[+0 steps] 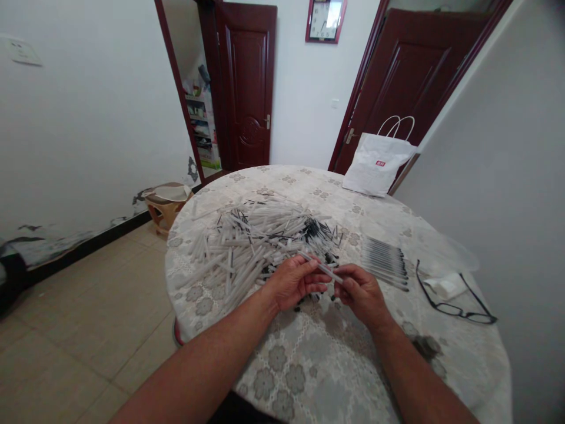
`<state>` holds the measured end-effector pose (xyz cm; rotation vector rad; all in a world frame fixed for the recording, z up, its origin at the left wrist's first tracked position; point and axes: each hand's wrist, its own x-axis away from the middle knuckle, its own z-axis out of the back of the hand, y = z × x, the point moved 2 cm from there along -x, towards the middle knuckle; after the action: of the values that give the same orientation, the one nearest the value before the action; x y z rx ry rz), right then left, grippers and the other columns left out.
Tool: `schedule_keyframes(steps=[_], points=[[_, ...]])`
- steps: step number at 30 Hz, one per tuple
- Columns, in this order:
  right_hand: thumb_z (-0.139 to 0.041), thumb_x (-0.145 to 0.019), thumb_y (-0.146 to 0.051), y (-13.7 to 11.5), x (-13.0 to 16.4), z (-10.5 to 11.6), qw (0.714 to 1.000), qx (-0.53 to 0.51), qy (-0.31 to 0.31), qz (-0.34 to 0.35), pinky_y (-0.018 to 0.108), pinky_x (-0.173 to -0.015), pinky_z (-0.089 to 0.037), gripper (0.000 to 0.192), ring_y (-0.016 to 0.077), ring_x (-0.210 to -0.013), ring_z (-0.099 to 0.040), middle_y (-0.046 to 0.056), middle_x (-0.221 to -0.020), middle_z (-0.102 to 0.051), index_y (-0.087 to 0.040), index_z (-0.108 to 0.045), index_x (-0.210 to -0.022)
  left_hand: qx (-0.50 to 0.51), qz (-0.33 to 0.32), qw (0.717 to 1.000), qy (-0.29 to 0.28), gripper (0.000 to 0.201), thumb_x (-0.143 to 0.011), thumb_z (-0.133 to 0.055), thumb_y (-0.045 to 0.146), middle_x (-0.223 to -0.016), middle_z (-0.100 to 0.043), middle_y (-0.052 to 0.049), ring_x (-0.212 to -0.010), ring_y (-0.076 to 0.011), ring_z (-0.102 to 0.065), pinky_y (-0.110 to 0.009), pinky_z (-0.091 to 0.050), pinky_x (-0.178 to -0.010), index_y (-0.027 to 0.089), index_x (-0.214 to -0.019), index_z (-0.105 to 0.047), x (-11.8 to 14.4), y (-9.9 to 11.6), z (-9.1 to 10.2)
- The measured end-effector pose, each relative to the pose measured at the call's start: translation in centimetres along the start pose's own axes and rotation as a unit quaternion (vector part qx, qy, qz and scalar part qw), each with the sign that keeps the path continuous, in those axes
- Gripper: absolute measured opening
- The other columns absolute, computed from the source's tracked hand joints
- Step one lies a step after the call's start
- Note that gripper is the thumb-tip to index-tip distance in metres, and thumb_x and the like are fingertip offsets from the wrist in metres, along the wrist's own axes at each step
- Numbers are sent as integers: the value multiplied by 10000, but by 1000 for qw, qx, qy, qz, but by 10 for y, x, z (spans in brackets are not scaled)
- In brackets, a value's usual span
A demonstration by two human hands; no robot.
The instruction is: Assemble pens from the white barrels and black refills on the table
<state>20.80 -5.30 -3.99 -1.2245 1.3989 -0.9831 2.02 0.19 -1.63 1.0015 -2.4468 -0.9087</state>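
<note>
Head view: left hand (293, 281) and right hand (359, 292) both pinch one slim white plastic pen barrel (321, 268) above the floral-clothed round table (309, 359); judged light, rigid, smooth, best gripped mid-shaft.

Small red label (380, 163) on the white paper bag (375, 168) at the far edge of the tabletop (309, 365), its white characters too small to read. Wall clock (325, 19) above the door, numerals blurred by glare. Nothing else legible anywhere.
</note>
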Motion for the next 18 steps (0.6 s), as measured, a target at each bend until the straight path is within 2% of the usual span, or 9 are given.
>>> schedule_keyframes(steps=[9, 11, 13, 15, 18], points=[[-779, -797, -453, -5, -1, -11, 1000, 11, -17, 0, 216, -443, -376, 336, 105, -470, -498, -33, -622, -606, -218, -674, -1014, 15, 36, 999, -30, 184, -884, -730, 227, -886, -769, -107, -767, -198, -767, -299, -635, -698, 135, -991, -612, 2, -8, -7], [-693, -849, -528, -8, -4, -9, 1000, 8, 24, 7, 221, -436, -358, 358, 111, -471, -478, -34, -628, -592, -226, -659, -1039, 21, 19, 999, -16, 176, -885, -728, 227, -905, -770, -107, -773, -202, -768, -313, -640, -699, 139, -986, -613, 1, -5, -7], [-595, -908, -556, -14, -7, -1, 994, 53, 91, 21, 226, -433, -336, 355, 113, -464, -454, -33, -637, -589, -230, -649, -1035, 26, -7, 1000, 9, 168, -886, -725, 228, -921, -768, -103, -791, -211, -769, -340, -645, -713, 139, -980, -618, 0, 1, -5], [-588, -921, -518, -22, -10, 9, 971, 182, 152, 43, 240, -468, -362, 320, 123, -495, -484, -17, -672, -622, -219, -664, -1004, 32, -40, 998, 38, 160, -890, -721, 235, -928, -767, -91, -813, -220, -770, -366, -648, -730, 146, -976, -619, -1, 8, -2], [-618, -903, -414, -30, -13, 23, 892, 412, 170, 77, 281, -630, -452, 242, 168, -653, -597, 35, -791, -703, -196, -712, -955, 47, -80, 993, 76, 161, -892, -721, 255, -907, -761, -62, -843, -235, -772, -416, -644, -776, 168, -977, -615, -3, 18, 3]])
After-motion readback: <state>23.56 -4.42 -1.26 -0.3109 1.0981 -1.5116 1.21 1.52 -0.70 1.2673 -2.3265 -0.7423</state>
